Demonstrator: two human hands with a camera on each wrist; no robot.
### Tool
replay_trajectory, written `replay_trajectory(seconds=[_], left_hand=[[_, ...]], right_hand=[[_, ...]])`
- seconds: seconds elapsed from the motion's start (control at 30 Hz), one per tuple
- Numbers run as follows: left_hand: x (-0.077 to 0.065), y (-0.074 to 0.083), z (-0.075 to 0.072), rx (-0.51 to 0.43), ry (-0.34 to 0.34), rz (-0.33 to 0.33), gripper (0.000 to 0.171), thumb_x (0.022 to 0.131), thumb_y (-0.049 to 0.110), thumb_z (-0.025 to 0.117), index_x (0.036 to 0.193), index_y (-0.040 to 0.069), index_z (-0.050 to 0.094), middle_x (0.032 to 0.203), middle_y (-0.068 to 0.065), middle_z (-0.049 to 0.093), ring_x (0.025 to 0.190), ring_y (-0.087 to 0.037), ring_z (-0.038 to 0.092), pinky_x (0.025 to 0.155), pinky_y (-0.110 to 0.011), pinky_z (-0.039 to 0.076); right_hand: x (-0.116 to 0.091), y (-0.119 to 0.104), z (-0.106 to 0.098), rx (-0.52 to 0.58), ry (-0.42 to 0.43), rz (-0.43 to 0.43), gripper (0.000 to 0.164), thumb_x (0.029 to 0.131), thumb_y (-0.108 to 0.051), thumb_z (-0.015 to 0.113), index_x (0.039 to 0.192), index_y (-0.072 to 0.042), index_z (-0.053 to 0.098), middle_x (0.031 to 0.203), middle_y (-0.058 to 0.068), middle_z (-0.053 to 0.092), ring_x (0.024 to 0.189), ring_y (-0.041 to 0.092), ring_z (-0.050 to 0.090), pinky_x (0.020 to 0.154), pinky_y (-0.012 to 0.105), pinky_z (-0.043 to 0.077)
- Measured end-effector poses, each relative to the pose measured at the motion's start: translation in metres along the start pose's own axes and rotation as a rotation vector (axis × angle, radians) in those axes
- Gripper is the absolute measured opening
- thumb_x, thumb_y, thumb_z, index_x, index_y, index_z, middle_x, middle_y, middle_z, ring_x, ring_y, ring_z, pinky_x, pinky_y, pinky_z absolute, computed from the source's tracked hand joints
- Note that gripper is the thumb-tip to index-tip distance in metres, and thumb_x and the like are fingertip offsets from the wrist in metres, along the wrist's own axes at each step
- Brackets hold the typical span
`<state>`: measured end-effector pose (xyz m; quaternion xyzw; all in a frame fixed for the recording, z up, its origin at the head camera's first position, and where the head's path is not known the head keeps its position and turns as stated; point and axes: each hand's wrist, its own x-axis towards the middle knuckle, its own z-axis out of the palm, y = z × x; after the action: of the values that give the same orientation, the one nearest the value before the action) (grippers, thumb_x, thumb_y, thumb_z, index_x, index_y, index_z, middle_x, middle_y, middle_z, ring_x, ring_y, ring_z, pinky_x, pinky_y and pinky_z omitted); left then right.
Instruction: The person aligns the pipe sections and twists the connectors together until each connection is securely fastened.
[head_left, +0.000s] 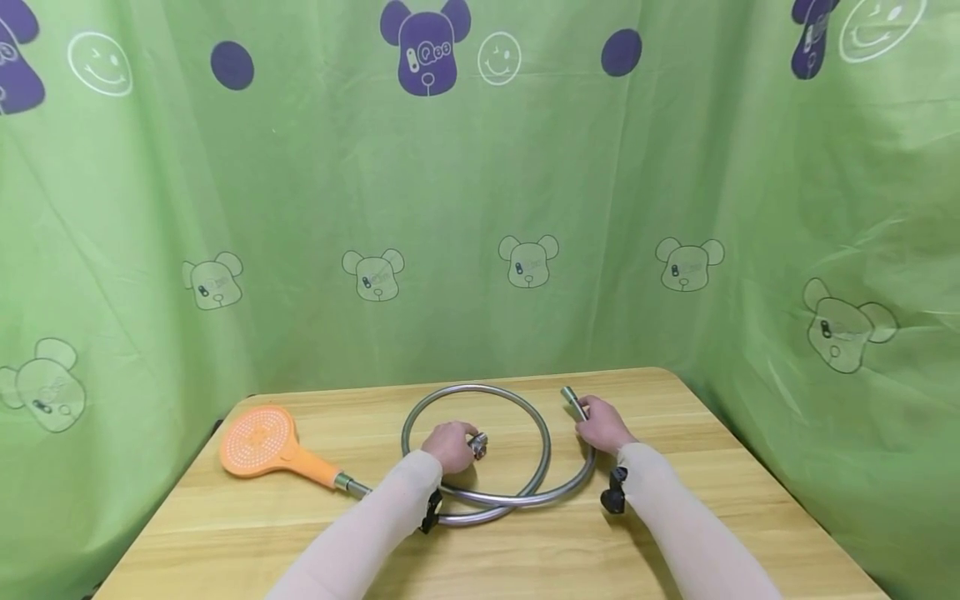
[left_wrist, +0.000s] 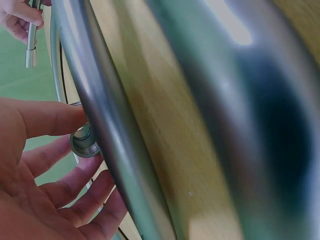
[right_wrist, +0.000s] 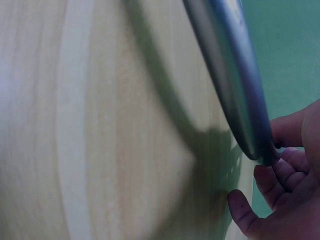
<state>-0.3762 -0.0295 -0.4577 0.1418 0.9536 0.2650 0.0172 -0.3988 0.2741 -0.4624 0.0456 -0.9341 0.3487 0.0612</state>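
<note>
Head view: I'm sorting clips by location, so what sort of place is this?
Probably a makeshift, curtained-off work booth rather than a bathroom: a printed green curtain hangs behind and beside a wooden table, and an orange shower head simply lies on that table.

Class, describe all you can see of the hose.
The hose is silvery, shiny and metal-looking, looped and crossing itself on the table. One end meets the orange shower head; the left sleeve hides a stretch nearby. The right hand grips it near its free end, whose tip points away from the person.
</note>
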Motion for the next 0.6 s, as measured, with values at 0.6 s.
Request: replay_trajectory(seconds=[0.6], left_hand=[[-0.0022, 0.0044, -0.0013, 0.042, 0.017, 0.008, 0.044, 0.08, 0.013, 0.078, 0.122, 0.003, 0.068, 0.119, -0.017, 0.07, 0.111, -0.037, 0.064, 0.094, -0.049, 0.053]], right_hand=[[0.0038, 0.0063, 0.0031, 0.052, 0.001, 0.001, 0.053, 0.085, 0.005, 0.06, 0.135, 0.014, 0.047, 0.092, 0.018, 0.063, 0.074, 0.021, 0.059, 0.064, 0.031, 0.055]])
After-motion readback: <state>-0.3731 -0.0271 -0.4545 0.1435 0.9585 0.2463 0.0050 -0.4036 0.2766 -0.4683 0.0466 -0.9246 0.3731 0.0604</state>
